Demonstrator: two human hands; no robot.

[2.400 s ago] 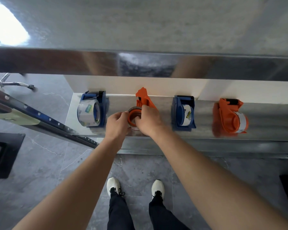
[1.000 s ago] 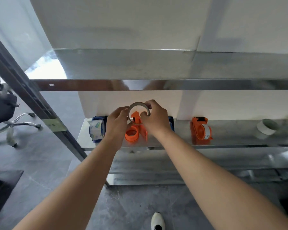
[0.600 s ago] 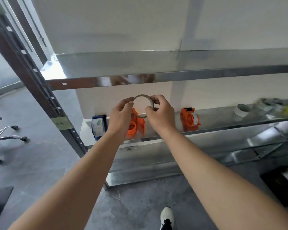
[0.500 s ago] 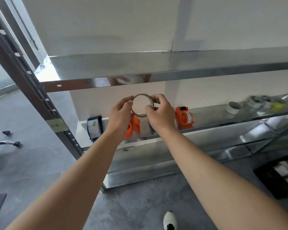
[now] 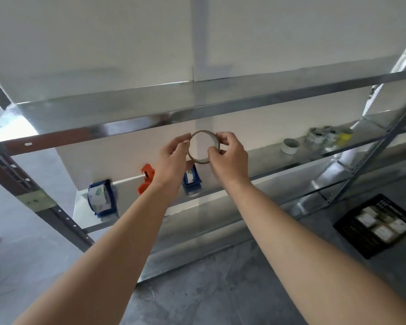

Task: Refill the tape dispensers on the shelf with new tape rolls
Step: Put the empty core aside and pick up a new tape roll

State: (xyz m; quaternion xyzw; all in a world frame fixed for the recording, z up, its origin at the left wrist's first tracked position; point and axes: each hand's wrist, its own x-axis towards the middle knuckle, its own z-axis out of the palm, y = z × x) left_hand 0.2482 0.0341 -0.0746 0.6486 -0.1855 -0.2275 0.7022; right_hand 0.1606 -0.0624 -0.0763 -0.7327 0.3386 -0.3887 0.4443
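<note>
Empty ring pinched (rim) between both hands' fingertips.

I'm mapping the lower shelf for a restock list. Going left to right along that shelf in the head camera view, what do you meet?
Blue tape dispenser → orange tape dispenser → second blue dispenser, partly behind the hands → white tape roll → cluster of tape rolls at the far right.
</note>
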